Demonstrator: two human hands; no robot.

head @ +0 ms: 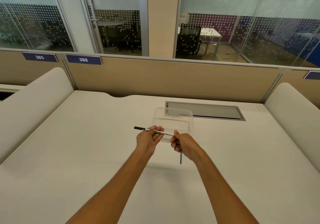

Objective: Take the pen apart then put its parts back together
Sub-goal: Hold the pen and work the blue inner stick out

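Note:
A slim white pen (164, 133) with black print and a black cap at its left end lies level above the desk. My left hand (149, 139) cradles its left half, fingers partly open under the barrel. My right hand (181, 144) pinches the pen's right end with thumb and fingers. A thin blue rod (181, 158) hangs down out of my right fist; I cannot tell whether it is the pen's refill. Both hands hover in front of a clear plastic box.
The clear plastic box (188, 115) stands on the white desk (86, 145) just beyond my hands. A grey cable hatch (216, 110) sits behind it. Beige partition panels close the back, padded dividers stand left and right.

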